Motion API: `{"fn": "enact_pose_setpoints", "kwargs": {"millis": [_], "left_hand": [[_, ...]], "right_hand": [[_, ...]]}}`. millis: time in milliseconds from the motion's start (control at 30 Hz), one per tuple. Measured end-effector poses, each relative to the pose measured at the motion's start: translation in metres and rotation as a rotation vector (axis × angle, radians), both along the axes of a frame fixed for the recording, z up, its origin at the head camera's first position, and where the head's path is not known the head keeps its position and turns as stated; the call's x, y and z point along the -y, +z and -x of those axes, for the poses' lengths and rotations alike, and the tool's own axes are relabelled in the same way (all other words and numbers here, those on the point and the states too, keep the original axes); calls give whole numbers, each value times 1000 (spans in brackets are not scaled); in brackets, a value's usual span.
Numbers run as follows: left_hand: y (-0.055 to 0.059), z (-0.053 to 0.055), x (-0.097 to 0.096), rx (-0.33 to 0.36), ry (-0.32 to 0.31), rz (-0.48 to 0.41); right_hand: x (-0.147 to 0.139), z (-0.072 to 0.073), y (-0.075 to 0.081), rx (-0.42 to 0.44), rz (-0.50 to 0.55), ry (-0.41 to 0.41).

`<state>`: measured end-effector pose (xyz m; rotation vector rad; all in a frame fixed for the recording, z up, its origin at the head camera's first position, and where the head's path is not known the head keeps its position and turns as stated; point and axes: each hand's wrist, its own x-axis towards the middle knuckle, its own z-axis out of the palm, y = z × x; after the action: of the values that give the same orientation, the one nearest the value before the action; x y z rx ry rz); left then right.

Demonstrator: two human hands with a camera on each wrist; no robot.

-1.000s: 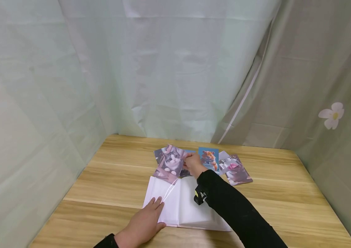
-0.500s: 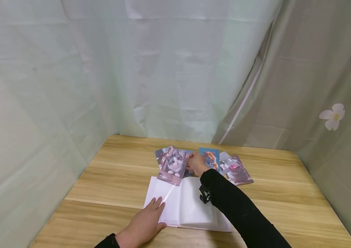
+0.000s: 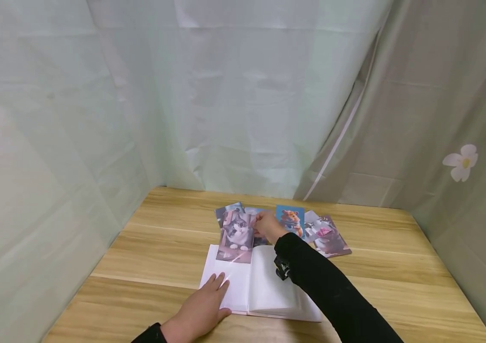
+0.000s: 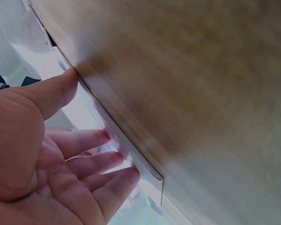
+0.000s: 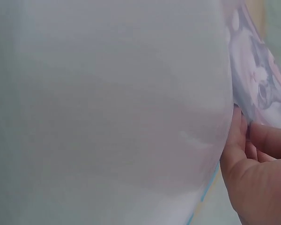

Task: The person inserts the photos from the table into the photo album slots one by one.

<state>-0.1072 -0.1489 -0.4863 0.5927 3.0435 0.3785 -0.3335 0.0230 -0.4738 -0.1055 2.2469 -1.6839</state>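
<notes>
An open photo album (image 3: 232, 286) with white pages lies on the wooden table. My left hand (image 3: 202, 308) rests on its left page near the lower left corner, fingers straight; in the left wrist view the thumb (image 4: 61, 91) touches the album's edge. My right hand (image 3: 268, 226) pinches the right edge of a cat photo (image 3: 237, 233) between thumb and fingers. The photo's lower part overlaps the top of the left page. In the right wrist view the cat photo (image 5: 257, 70) shows beyond a raised white page (image 5: 126, 103), which fills most of that view.
Behind the album lie more pictures: a dark one (image 3: 222, 213) at the left, a blue hamster picture (image 3: 291, 218), and a pinkish-grey one (image 3: 330, 240) at the right. Pale curtains (image 3: 243, 95) enclose the table (image 3: 148, 238) at the back and sides.
The cat photo has turned from tilted to nearly upright and come down further over the left page, with my right hand still pinching it. My left hand has stayed on the album.
</notes>
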Motion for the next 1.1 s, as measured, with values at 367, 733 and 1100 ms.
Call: {"fn": "enact_pose_setpoints", "kwargs": {"millis": [367, 733, 1100], "left_hand": [[1, 0, 1, 10, -8, 2], [1, 0, -1, 32, -2, -13], [-1, 0, -1, -2, 4, -42]], "right_hand": [[6, 53, -82, -38, -28, 79], [3, -18, 3, -63, -250, 90], [0, -18, 2, -46, -243, 150]]}}
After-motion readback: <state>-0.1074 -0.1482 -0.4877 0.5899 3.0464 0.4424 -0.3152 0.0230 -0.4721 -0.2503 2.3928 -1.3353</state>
